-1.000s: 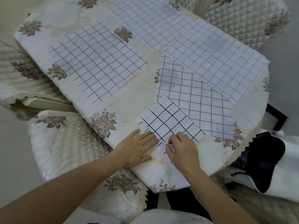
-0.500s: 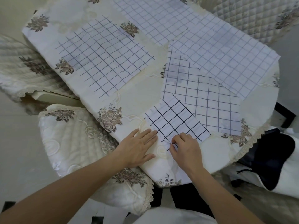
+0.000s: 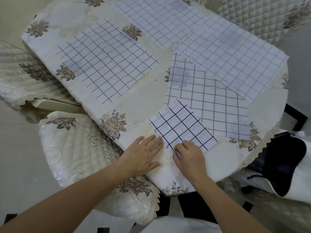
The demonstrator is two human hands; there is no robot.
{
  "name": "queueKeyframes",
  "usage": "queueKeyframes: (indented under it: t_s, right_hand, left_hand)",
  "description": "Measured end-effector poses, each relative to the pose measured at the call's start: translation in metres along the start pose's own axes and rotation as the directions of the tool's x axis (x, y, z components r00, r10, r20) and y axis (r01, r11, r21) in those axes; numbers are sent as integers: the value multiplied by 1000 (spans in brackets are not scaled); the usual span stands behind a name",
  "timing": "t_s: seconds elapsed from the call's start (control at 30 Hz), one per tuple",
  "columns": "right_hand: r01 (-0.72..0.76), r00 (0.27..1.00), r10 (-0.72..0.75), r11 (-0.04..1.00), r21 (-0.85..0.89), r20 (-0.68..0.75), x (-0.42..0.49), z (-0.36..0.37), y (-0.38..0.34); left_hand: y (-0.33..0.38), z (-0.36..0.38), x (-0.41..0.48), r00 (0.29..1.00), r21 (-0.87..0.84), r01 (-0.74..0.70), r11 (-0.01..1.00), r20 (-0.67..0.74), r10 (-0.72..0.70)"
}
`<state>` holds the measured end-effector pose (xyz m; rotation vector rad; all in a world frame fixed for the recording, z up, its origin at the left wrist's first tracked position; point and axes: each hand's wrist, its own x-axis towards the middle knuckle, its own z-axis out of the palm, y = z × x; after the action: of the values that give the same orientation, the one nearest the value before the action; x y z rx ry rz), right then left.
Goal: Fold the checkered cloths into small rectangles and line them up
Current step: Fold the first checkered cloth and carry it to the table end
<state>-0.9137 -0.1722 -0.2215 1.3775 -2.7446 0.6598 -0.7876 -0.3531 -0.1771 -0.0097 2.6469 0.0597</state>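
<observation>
A small checkered cloth (image 3: pixel 182 127) with dark grid lines lies folded near the table's front edge. My left hand (image 3: pixel 143 155) rests flat on the tablecloth, its fingertips touching the cloth's near left corner. My right hand (image 3: pixel 188 157) pinches the cloth's near edge between thumb and curled fingers. Behind it a larger checkered cloth (image 3: pixel 207 96) lies flat, partly under the folded one. Another flat cloth (image 3: pixel 107 59) lies at the left, and two finer-checked cloths lie at the right (image 3: pixel 235 59) and at the back (image 3: pixel 159 19).
The round table (image 3: pixel 143 101) wears a cream floral cover with a lace hem. Quilted chair cushions stand at the left (image 3: pixel 80 157) and at the back right (image 3: pixel 262 15). A dark bag (image 3: pixel 282 162) lies on white fabric at the right.
Both hands stay at the folded cloth's near edge, hardly moving. The view has shifted slightly, so the table sits a little lower and further right in the frame.
</observation>
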Motion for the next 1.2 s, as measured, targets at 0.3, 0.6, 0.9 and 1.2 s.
queueKeyframes:
  t_s: [0.3, 0.6, 0.9, 1.2]
  right_hand:
    - [-11, 999, 10, 999, 37, 33, -2, -1, 2]
    - [-67, 994, 52, 987, 144, 100, -1, -7, 1]
    - [-116, 964, 30, 941, 319, 264, 7, -13, 14]
    - [-205, 919, 107, 952, 228, 380, 25, -29, 5]
  left_hand:
    - [-2, -3, -1, 1000, -16, -9, 1000, 5, 9]
    - [-11, -42, 25, 903, -204, 87, 975, -396, -163]
    - [8, -41, 137, 905, -186, 6, 983, -418, -84]
    - [-2, -24, 157, 931, -53, -38, 998, -366, 16]
